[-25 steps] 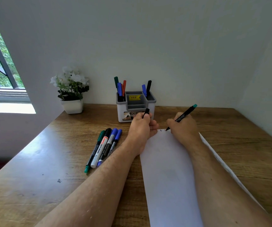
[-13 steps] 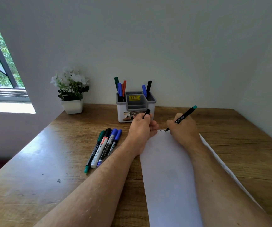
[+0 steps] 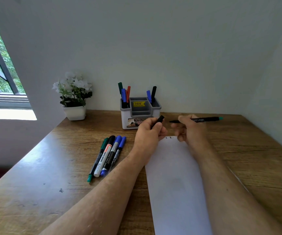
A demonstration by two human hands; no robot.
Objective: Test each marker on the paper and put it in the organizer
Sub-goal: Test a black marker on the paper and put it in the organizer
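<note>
We pinch cap (image 3: 159, 119) in left hand (image 3: 149, 133), marker (image 3: 203, 119) in right hand (image 3: 190, 131); nib at 9 o'clock may miss cap, inking fingers.

Loose markers (image 3: 108, 156) left of paper (image 3: 175, 180)

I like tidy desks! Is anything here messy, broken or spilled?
Nothing spilled or broken. Four markers lie in a loose bunch on the table, and a small dark scuff marks the wood nearby. The paper lies flat with two tiny test marks.
</note>
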